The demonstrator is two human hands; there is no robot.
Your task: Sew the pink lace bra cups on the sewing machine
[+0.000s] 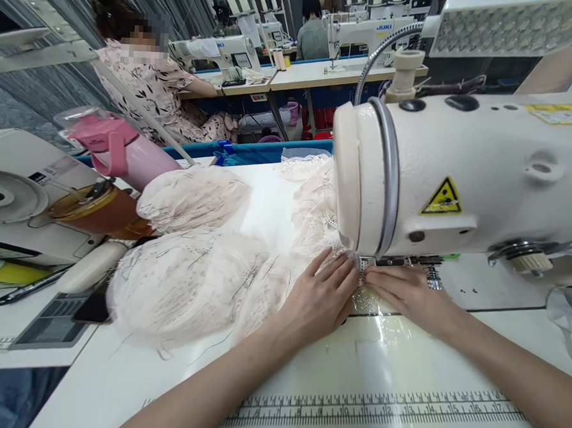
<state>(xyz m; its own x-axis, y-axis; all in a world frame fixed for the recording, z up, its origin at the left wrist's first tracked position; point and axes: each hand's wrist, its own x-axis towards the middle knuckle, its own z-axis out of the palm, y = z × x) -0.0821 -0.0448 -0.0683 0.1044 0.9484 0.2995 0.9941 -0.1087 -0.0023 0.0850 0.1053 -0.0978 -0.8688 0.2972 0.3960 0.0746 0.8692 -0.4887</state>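
My left hand [322, 296] lies flat, fingers stretched out, pressing pale pink lace fabric [191, 279] onto the white sewing table [172, 374]. My right hand [406, 294] rests beside it, fingers extended and pressed on a narrow lace strip [367, 266] right at the presser foot. Both sets of fingertips meet under the head of the white sewing machine [460, 178]. The needle area is mostly hidden behind the machine head.
A pink bottle [121, 151] and an amber jar [99, 207] stand at the left by another machine [23, 200]. A printed ruler [376, 407] runs along the near table edge. A lamp [511, 24] hangs above. Other people sit at sewing machines behind.
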